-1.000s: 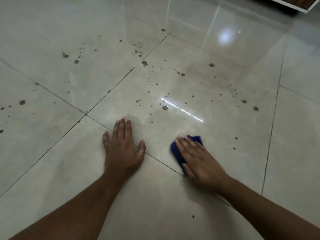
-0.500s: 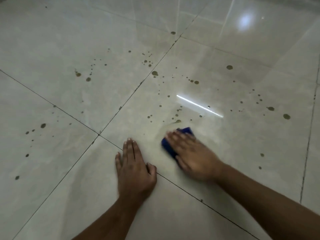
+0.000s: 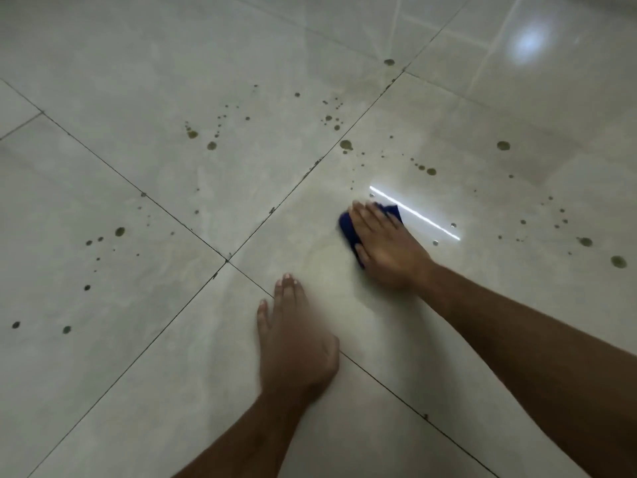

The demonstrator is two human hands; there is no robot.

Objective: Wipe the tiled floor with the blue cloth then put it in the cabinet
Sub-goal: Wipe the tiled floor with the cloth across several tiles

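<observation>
My right hand [image 3: 386, 244] presses flat on the blue cloth [image 3: 347, 229], which shows only as a dark blue edge to the left of and beyond my fingers. The cloth lies on the glossy pale tiled floor [image 3: 172, 339], just below a bright strip of reflected light. My left hand [image 3: 296, 339] rests palm down on the floor nearer to me, fingers together, holding nothing. Brown droplet stains [image 3: 345, 145] dot the tiles beyond and to both sides of the cloth. No cabinet is in view.
Dark grout lines cross near the left hand at a tile corner [image 3: 226, 260]. More brown spots [image 3: 120, 231] speckle the left tile, and others [image 3: 618, 261] lie at the far right. A smeared damp patch shows between my hands.
My right hand has pushed the cloth forward, away from me, toward the light strip. The view has tilted down, and the cabinet edge at the top right has left the frame.
</observation>
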